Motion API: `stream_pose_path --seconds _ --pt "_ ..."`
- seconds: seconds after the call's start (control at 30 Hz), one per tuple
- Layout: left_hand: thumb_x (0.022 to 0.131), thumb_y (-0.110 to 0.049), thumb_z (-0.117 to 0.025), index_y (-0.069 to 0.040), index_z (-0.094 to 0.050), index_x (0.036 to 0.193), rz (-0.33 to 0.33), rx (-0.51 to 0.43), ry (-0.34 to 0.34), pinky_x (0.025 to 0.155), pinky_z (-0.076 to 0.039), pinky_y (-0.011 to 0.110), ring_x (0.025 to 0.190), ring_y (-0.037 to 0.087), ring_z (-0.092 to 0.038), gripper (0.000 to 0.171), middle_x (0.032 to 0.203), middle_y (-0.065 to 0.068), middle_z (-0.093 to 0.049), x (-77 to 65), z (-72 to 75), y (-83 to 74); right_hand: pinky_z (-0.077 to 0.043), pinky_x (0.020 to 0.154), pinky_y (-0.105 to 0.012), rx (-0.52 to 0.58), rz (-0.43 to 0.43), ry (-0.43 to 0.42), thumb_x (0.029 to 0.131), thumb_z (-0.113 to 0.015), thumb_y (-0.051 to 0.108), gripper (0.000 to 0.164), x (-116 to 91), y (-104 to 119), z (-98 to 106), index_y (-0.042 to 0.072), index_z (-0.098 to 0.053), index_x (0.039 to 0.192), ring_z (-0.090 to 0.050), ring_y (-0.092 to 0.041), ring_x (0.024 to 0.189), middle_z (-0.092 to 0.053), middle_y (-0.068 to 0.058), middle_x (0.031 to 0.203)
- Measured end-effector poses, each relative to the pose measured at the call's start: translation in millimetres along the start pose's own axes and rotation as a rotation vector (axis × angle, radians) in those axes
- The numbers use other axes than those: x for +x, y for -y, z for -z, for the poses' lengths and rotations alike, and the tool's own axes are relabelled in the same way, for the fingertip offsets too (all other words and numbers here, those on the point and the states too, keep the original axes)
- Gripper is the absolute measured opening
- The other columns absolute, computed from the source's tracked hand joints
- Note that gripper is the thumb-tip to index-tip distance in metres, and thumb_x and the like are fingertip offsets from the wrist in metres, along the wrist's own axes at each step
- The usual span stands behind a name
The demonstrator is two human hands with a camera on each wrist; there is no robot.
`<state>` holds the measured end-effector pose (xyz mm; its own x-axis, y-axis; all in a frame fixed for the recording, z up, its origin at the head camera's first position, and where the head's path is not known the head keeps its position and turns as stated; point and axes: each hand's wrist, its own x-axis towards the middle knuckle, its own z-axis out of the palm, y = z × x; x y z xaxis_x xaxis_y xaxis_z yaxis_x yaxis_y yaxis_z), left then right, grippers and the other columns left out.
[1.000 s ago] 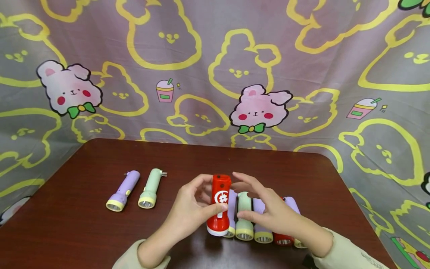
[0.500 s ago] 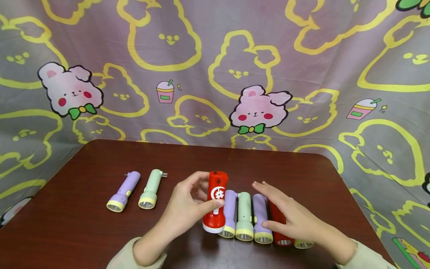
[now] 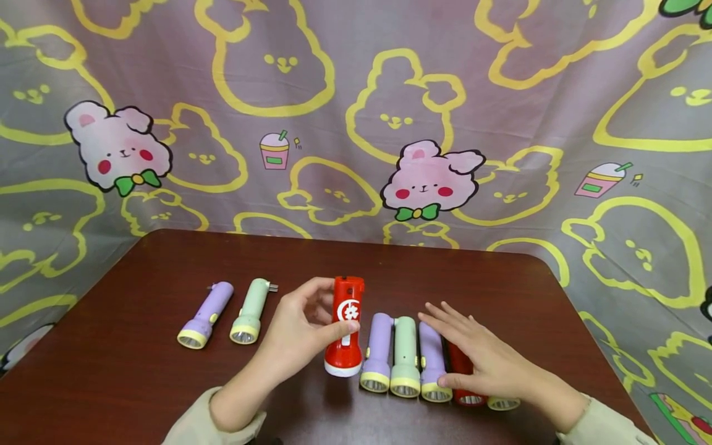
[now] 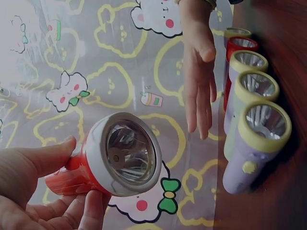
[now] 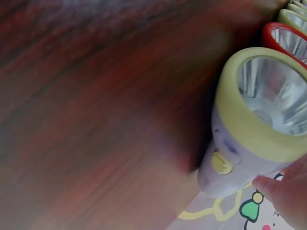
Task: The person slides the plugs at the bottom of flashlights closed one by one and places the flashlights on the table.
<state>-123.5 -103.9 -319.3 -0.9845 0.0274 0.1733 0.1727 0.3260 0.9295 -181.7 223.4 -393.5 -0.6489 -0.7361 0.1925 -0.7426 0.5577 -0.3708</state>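
Observation:
My left hand [image 3: 295, 337] grips a red flashlight [image 3: 345, 355] with a white rim and white flower mark, thumb across its front, raised above the table. In the left wrist view, its clear lens [image 4: 130, 153] faces the camera. My right hand [image 3: 481, 358] hovers with fingers spread over the right part of a flashlight row. From the left, that row has a purple flashlight [image 3: 379, 346], a green flashlight [image 3: 405, 352], another purple flashlight [image 3: 431, 349], a red flashlight [image 3: 470, 398] partly covered by the hand, and a yellow-rimmed flashlight [image 3: 504, 404] mostly hidden.
On the left of the dark brown table [image 3: 139, 395] lie a purple flashlight [image 3: 206, 315] and a green flashlight [image 3: 250, 312], the green one with prongs sticking out. A patterned curtain [image 3: 334, 136] hangs behind the table's back edge.
The red flashlight has moved left and slightly up in my left hand, uncovering the row's first purple flashlight. My right hand has drawn away to the right, its fingers straightening.

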Motion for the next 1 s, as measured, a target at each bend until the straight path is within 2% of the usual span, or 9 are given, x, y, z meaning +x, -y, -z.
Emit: stream_pose_path --seconds 0.13,0.43,0.6,0.83,1.0 --pt "0.073 -0.011 -0.087 -0.011 -0.065 0.117 0.006 0.019 -0.004 0.064 -0.055 0.029 0.07 0.018 -0.064 0.049 0.091 0.007 -0.071 1.6 3.6 5.5 -0.032 0.096 -0.081 -0.031 0.015 0.009 0.077 -0.073 0.062 0.096 0 -3 -2 0.03 -0.03 0.156 -0.026 -0.038 0.149 -0.027 0.001 0.164" --pt "0.073 -0.008 -0.086 -0.01 -0.064 0.116 0.049 0.041 -0.02 0.062 -0.055 0.03 0.067 0.018 -0.063 0.049 0.09 0.007 -0.072 3.9 9.3 15.7 -0.031 0.095 -0.082 -0.082 0.055 0.029 0.077 -0.063 0.075 0.096 1 -8 -7 0.031 -0.031 0.156 -0.021 -0.034 0.152 -0.022 0.003 0.166" --pt "0.074 -0.011 -0.087 -0.009 -0.064 0.117 0.067 0.059 -0.019 0.06 -0.054 0.029 0.066 0.018 -0.063 0.049 0.09 0.007 -0.072 6.0 11.4 22.9 -0.029 0.094 -0.083 -0.095 0.053 0.035 0.076 -0.064 0.075 0.096 2 -8 -10 0.032 -0.031 0.156 -0.016 -0.029 0.154 -0.021 0.003 0.166" --pt "0.075 -0.013 -0.086 -0.005 -0.064 0.116 0.102 0.088 -0.045 0.062 -0.052 0.027 0.066 0.017 -0.06 0.047 0.09 0.009 -0.072 12.0 13.8 38.6 -0.02 0.095 -0.086 -0.088 0.034 0.043 0.078 -0.06 0.077 0.095 1 -9 -14 0.032 -0.03 0.156 -0.008 -0.021 0.156 -0.019 0.004 0.167" --pt "0.076 -0.014 -0.085 -0.004 -0.064 0.116 0.145 0.092 -0.053 0.062 -0.052 0.029 0.067 0.018 -0.059 0.047 0.091 0.009 -0.071 14.3 14.8 48.9 -0.021 0.095 -0.086 -0.102 0.049 0.046 0.071 -0.063 0.081 0.102 2 -9 -17 0.033 -0.031 0.155 -0.009 -0.022 0.156 -0.02 0.005 0.167"
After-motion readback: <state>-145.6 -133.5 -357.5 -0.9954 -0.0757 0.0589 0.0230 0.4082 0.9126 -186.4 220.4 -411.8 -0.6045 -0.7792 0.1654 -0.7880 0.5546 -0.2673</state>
